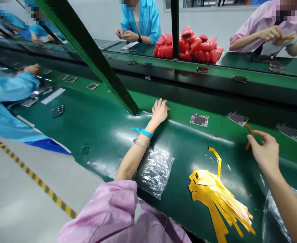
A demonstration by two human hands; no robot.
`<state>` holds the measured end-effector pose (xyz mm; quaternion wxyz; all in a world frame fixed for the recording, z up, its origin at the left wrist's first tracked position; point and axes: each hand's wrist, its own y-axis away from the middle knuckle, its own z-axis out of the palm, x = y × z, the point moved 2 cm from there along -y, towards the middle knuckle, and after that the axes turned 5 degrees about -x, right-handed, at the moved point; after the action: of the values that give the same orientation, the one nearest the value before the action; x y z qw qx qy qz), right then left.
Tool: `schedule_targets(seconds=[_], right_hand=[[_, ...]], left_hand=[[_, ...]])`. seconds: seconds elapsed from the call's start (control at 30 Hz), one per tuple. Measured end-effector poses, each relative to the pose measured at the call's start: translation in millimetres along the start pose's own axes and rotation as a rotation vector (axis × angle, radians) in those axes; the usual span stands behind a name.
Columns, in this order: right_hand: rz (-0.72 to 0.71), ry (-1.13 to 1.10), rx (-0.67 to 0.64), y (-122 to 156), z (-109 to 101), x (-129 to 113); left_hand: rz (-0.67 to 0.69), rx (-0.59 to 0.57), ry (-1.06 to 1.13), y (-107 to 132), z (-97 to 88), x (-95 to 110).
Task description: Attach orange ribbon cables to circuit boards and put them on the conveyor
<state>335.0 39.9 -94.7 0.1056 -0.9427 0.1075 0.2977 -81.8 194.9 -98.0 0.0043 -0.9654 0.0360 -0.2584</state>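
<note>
My left hand (160,110) reaches to the green belt, fingers curled down over a small circuit board (168,108); only a sliver of it shows beside the fingers. At the right, my right hand (266,152) has its thumb and forefinger at an orange flex cable (247,145). That cable hangs from a dark circuit board (237,118) lying on the belt. Between my hands lies another circuit board (199,119), with no cable visible on it. A pile of yellow flex cables (214,189) rests on the green mat nearer me, one loose cable (219,165) extending from its top.
A clear plastic bag (155,170) lies by my left forearm, another (277,216) under my right. A slanted green post (97,57) stands left of my left hand. Red wrapped bundles (195,47) are heaped across the line, where co-workers sit. Another board with cable (289,131) lies far right.
</note>
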Motion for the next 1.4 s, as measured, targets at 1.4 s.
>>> schedule_targets(seconds=[1.4], right_hand=[[-0.019,0.039,-0.317,31.4,44.4,-51.5]], left_hand=[[0.164,-0.778,1.051,110.6,-16.0,118.6]])
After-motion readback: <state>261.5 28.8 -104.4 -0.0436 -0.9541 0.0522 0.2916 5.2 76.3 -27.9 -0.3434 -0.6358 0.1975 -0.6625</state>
